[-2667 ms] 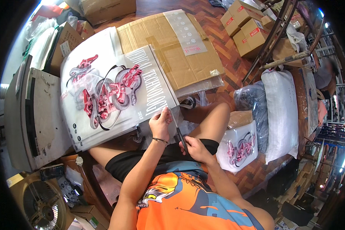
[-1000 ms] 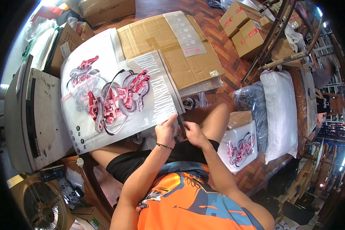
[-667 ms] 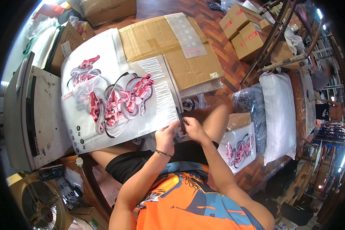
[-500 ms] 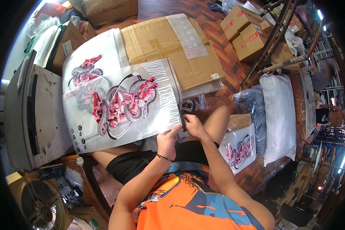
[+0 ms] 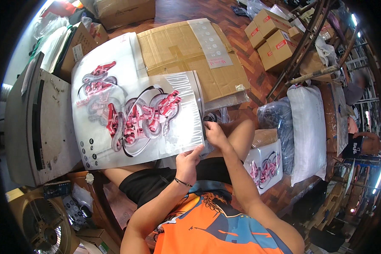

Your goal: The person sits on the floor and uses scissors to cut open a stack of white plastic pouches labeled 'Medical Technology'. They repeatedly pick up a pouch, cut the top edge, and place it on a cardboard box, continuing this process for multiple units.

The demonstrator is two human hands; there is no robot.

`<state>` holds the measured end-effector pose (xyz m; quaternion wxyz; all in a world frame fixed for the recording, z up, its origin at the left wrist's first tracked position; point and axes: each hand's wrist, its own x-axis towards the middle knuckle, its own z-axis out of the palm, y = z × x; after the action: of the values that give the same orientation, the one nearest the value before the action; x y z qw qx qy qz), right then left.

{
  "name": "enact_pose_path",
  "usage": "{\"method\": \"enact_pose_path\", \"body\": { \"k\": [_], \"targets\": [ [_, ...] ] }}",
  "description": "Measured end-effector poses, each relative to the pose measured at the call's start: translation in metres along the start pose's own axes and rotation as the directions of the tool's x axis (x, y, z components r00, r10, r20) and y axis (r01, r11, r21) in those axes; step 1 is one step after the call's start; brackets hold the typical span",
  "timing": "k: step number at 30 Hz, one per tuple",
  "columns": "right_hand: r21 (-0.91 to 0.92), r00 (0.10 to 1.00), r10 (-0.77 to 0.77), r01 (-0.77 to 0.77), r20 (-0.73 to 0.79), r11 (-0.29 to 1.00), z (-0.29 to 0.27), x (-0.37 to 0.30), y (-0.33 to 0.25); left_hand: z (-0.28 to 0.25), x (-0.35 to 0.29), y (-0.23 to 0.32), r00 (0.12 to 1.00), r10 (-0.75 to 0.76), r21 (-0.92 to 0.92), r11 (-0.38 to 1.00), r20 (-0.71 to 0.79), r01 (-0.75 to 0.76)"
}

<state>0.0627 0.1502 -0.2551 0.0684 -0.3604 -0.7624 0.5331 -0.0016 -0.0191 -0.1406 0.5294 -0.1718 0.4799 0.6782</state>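
Note:
A large translucent plastic bag (image 5: pixel 156 139) with a red and grey snake-like print lies over my lap and the flat pile before me. My left hand (image 5: pixel 187 164) pinches its near right corner, thumb and fingers closed on the plastic. Slightly farther away and to the right, my right hand (image 5: pixel 216 135) has its fingers curled round the bag's right edge; its fingertips are partly hidden. Beneath the bag is another printed plastic bag (image 5: pixel 110 46), which overlaps a flat brown cardboard sheet (image 5: pixel 169 48).
A grey machine-like box (image 5: pixel 57 127) stands close on the left, with a fan (image 5: pixel 46 224) below it. To the right are a packed printed bag (image 5: pixel 264 169) and a long white sack (image 5: pixel 307 131). Cartons (image 5: pixel 277 48) and a metal frame (image 5: pixel 298 51) stand farther right.
The bag's right edge has shifted a little right and toward me. My left hand has slid slightly right and nearer, while my right hand has moved slightly away along the edge.

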Motion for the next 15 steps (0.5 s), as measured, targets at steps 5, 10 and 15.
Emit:
{"method": "enact_pose_path", "body": {
  "k": [5, 10, 15],
  "targets": [
    [0.053, 0.99, 0.13, -0.133, 0.058, 0.99, -0.007, 0.003, -0.021, -0.001, -0.003, 0.002, 1.0, -0.013, -0.024, 1.0, -0.005, 0.013],
    [0.038, 0.995, 0.096, -0.097, 0.035, 0.995, -0.007, 0.014, -0.021, -0.004, -0.012, 0.006, 0.997, -0.068, 0.027, 0.997, 0.026, 0.068],
    [0.047, 0.986, 0.161, -0.163, 0.043, 0.985, -0.009, 0.024, -0.027, -0.01, -0.016, 0.007, 0.995, -0.099, 0.057, 0.994, 0.026, 0.097]
  ]
}}
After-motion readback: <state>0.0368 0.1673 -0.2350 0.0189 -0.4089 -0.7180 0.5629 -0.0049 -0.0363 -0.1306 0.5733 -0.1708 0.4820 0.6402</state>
